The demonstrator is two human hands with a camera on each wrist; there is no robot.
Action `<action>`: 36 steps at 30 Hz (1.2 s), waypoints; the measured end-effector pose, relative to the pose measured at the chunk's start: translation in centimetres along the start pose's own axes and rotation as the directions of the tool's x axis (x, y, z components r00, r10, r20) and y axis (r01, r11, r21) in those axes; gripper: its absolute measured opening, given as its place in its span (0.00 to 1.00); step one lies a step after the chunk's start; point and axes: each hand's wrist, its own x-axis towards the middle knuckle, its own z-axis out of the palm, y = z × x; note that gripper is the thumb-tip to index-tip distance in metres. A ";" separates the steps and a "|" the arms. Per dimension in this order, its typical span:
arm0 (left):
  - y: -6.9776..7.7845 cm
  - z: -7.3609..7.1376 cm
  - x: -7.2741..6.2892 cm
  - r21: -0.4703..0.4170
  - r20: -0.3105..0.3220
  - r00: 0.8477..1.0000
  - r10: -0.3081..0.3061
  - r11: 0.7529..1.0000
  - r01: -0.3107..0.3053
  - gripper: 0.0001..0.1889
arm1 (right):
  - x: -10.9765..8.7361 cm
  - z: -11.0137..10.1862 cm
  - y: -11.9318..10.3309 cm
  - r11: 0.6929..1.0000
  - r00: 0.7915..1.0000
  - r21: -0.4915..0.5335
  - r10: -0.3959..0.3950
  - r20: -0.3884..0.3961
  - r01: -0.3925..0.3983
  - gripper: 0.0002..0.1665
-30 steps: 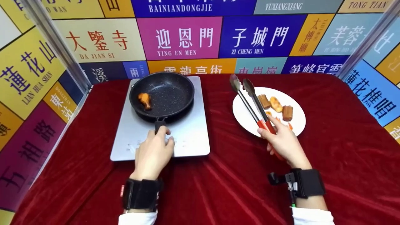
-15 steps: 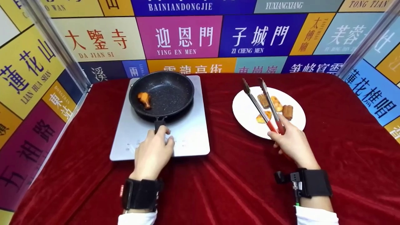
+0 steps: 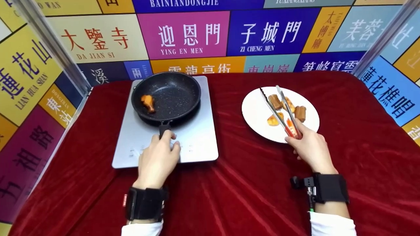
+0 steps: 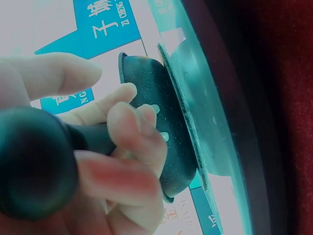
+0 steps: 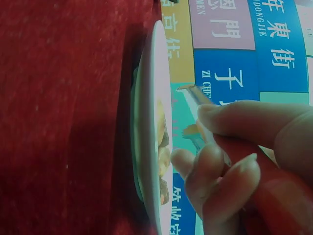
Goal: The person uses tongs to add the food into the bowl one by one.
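My left hand (image 3: 159,159) grips the black handle (image 3: 164,131) of a speckled frying pan (image 3: 174,98). Toward the pan's left side lies a browned chicken drumstick (image 3: 148,103). My right hand (image 3: 310,147) holds metal tongs (image 3: 275,110) by their red grips, arms spread apart, over a white oval plate (image 3: 257,126). On that plate are two brown ridged pieces (image 3: 300,113), yellowish browned slices (image 3: 273,120) and a red-orange piece partly hidden by the tongs. The right wrist view shows thumb and fingers around the tongs (image 5: 198,98); the left wrist view shows fingers curled round the pan handle (image 4: 98,138).
Beneath the pan is a silver induction cooktop (image 3: 197,147) with touch marks along its front. A dark red velvet cloth (image 3: 229,196) covers the table. Behind stand colourful sign-printed panels (image 3: 183,36) with metal corner posts (image 3: 54,49).
The tongs have moved right and lower over the plate, and their arms have spread apart. My left hand stays on the pan handle. The head view has shifted slightly.
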 end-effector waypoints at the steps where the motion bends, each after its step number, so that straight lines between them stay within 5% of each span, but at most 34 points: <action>1: 0.0 0.0 0.0 0.001 0.001 1.000 0.000 1.000 0.000 0.13 | 0.0 0.0 0.1 1.000 1.000 -0.005 0.002 0.001 -0.002 0.39; 36: 0.1 0.1 -0.1 0.005 0.007 1.000 0.007 1.000 -0.007 0.13 | -0.1 -0.1 -0.2 0.994 0.998 -0.101 0.036 0.045 -0.032 0.35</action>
